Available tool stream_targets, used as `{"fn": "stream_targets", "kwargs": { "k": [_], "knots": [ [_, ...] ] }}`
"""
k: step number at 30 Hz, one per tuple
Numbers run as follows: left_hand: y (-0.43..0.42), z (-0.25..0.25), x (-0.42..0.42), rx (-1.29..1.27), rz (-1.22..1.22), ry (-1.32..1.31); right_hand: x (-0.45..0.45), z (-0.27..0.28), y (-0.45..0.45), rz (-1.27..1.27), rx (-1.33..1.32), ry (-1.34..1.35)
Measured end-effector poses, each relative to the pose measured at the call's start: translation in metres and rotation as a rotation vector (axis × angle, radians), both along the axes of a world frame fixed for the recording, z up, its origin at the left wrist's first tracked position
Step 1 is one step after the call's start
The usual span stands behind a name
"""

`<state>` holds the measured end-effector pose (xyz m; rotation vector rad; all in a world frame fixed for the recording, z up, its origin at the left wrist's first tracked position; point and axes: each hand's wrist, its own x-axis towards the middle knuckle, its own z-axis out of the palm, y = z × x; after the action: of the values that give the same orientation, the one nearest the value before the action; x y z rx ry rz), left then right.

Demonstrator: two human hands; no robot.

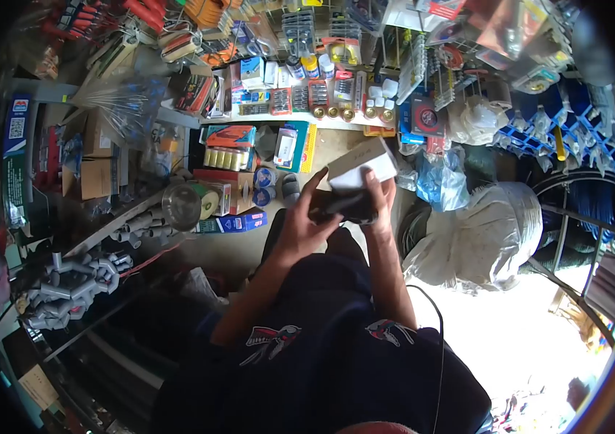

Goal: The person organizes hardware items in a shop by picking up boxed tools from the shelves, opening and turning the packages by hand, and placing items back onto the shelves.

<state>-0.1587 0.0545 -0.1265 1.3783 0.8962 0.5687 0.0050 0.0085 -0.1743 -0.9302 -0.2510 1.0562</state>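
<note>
In front of my chest, a small white box (362,168) sits tilted in my right hand (379,202), whose fingers are closed on its near side. Faint print marks its upper face. Just below the box is a dark, glossy object (347,207); shadow hides its exact kind. My left hand (306,223) curls around the left side of this dark object, thumb across the front. The right palm also lies against the object's right end, so both hands meet around it.
Ahead stands a shelf (300,118) crowded with small packs and bottles. Grey pipe fittings (79,286) are heaped at left, near a clear jar (181,205). A bulky white sack (477,235) stands at right, below a blue plastic bag (443,182). Packaged goods hang overhead.
</note>
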Motion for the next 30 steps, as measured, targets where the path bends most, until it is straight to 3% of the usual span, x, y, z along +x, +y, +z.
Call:
{"fn": "stream_targets", "kwargs": {
  "k": [2, 4, 6, 8, 9, 10, 12, 14, 16, 17, 18, 20, 21, 23, 24, 25, 27, 28, 30],
  "knots": [
    [0.012, -0.016, -0.031, 0.473, -0.102, 0.117, 0.011, -0.002, 0.009, -0.217, 0.090, -0.001],
    [0.024, 0.020, -0.031, 0.240, 0.092, -0.127, 0.019, 0.028, 0.003, -0.065, 0.089, -0.034],
    [0.046, 0.045, -0.028, 0.200, 0.100, -0.214, 0.010, 0.026, 0.000, -0.011, 0.091, 0.076],
    [0.069, 0.060, -0.003, 0.626, -0.076, -0.026, -0.017, 0.047, 0.006, -0.020, 0.085, 0.218],
    [0.063, 0.072, 0.022, 0.496, -0.105, -0.097, -0.028, 0.041, 0.009, -0.055, 0.058, 0.295],
    [0.054, 0.075, 0.039, 0.537, -0.105, -0.139, -0.040, 0.035, 0.011, -0.094, 0.032, 0.371],
    [0.036, 0.074, 0.054, 0.851, 0.021, -0.110, -0.041, 0.032, 0.026, -0.162, 0.235, 0.463],
    [0.028, 0.063, 0.049, 0.868, -0.042, -0.093, -0.016, 0.049, 0.021, -0.150, 0.123, -0.043],
    [0.017, 0.071, 0.030, 0.894, -0.161, -0.139, 0.008, 0.067, 0.018, -0.168, 0.157, 0.097],
    [0.014, 0.077, 0.017, 0.791, -0.213, -0.143, 0.026, 0.031, 0.023, -0.266, 0.062, 0.017],
    [0.014, 0.083, 0.010, 0.687, -0.267, -0.145, 0.025, 0.048, 0.018, -0.261, 0.019, -0.035],
    [0.022, 0.078, 0.021, 0.694, -0.063, -0.381, 0.016, 0.055, 0.012, -0.214, 0.003, -0.022],
    [0.026, 0.095, 0.037, 0.711, -0.001, -0.366, 0.004, 0.068, 0.010, -0.122, 0.056, -0.075],
    [0.033, 0.136, 0.058, 0.910, -0.106, -0.132, -0.025, 0.070, 0.010, -0.113, 0.136, -0.127],
    [0.034, 0.145, 0.062, 1.079, -0.278, 0.090, -0.037, 0.062, 0.006, -0.114, 0.202, -0.026],
    [0.029, 0.136, 0.064, 1.198, -0.310, 0.150, -0.042, 0.049, 0.004, -0.113, 0.269, 0.072],
    [0.025, 0.131, 0.057, 1.168, -0.409, 0.166, -0.028, 0.020, 0.012, -0.117, 0.286, -0.039],
    [0.025, 0.131, 0.051, 1.146, -0.479, 0.154, -0.018, 0.064, 0.014, -0.073, 0.583, 0.459],
    [0.023, 0.131, 0.038, 1.184, -0.496, 0.155, -0.026, 0.077, 0.011, -0.081, 0.389, 0.475]
  ]
}}
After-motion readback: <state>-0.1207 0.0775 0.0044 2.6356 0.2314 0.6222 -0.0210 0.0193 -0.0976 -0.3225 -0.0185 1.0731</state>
